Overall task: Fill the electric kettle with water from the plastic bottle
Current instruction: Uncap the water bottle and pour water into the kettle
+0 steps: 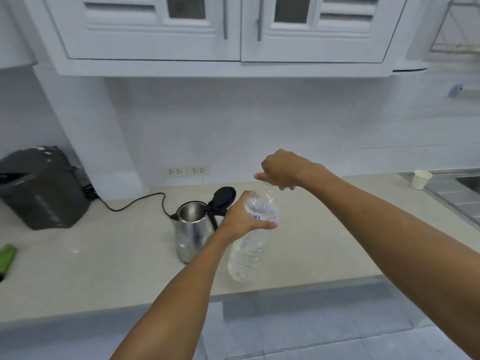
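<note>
A steel electric kettle [192, 229] stands on the pale countertop [104, 268], its black lid [223, 196] flipped up and the inside showing. Just right of it, my left hand [244, 216] grips a clear plastic water bottle [246, 255] around its labelled upper part, holding it above the counter's front edge, slightly tilted. My right hand [283, 168] is closed over the bottle's top, fingers pinched around the cap, which is mostly hidden. The bottle holds water.
A dark grey appliance [39, 188] sits at the back left, with a black cord [135, 203] running to the kettle. Wall sockets [188, 171] sit behind. A white paper cup [421, 179] stands by the sink drainer [457, 196] at right. A green object [6, 257] lies far left.
</note>
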